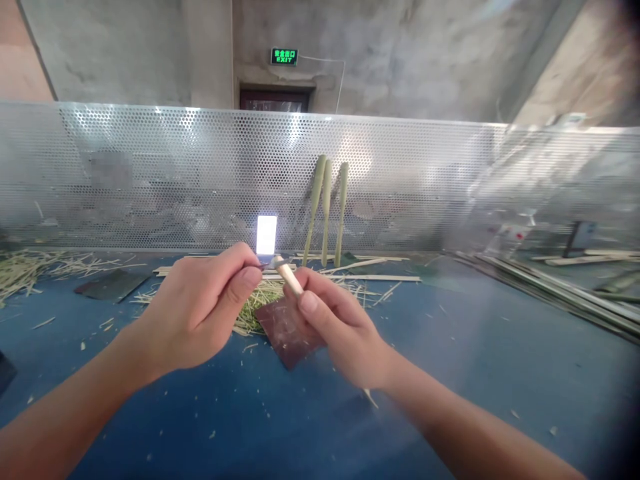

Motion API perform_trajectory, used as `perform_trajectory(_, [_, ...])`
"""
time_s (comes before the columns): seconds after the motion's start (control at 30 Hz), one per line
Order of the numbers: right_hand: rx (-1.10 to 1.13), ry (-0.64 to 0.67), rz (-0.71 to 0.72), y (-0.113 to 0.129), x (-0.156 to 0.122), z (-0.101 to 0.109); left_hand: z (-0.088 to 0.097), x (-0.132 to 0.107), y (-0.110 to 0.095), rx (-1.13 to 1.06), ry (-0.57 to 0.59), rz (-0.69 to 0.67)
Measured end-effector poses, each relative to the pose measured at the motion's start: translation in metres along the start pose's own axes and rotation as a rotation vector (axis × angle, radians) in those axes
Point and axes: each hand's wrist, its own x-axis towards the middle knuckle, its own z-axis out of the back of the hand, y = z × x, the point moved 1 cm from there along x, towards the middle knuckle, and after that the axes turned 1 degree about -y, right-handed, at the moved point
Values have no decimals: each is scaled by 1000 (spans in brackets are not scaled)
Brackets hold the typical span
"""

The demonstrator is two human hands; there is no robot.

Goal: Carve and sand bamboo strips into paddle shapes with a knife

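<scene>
My right hand [345, 327] is closed around a short, pale, round wooden stick [289, 275], which tilts up and left with a dark band near its upper end. Close beside it, my left hand [205, 300] is closed, thumb against the curled index finger. A small dark, thin piece [266, 265] sticks out from that pinch and meets the stick's upper end; I cannot make out what it is. Under the right hand, a reddish-brown square sheet [287, 340] lies over a heap of thin pale and green strips [250, 310].
Three green bamboo pieces [326, 207] lean on a perforated metal panel [200, 167] behind the blue table [175, 420]. A dark sheet [114, 285] and shavings [20, 270] lie left. Long strips [550, 293] lie right. A bright white rectangle [267, 235] glows beyond my hands.
</scene>
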Motion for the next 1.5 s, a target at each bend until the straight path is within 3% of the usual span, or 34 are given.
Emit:
perform_trajectory(0.37, [-11, 4, 26, 0, 0, -1, 0, -1, -1, 168, -25, -182])
perform_trajectory(0.7, [-16, 11, 31, 1, 0, 0, -3, -2, 1, 203, -58, -183])
perform_trajectory(0.97, [27, -58, 20, -4, 13, 4, -6, 3, 5, 295, -87, -58])
perform_trajectory(1.2, [7, 29, 90, -5, 13, 6, -3, 27, 60, 540, -84, 265])
perform_trajectory(1.27, [12, 24, 105, -5, 12, 6, 4, 28, 64, 510, -143, 232])
perform_trajectory(1.37, [-13, -7, 87, -6, 14, 6, 10, 23, 49, 374, -220, 76])
perform_trajectory(1.5, [11, -6, 13, -8, 14, 0, 9, 10, 15, 211, -148, -151])
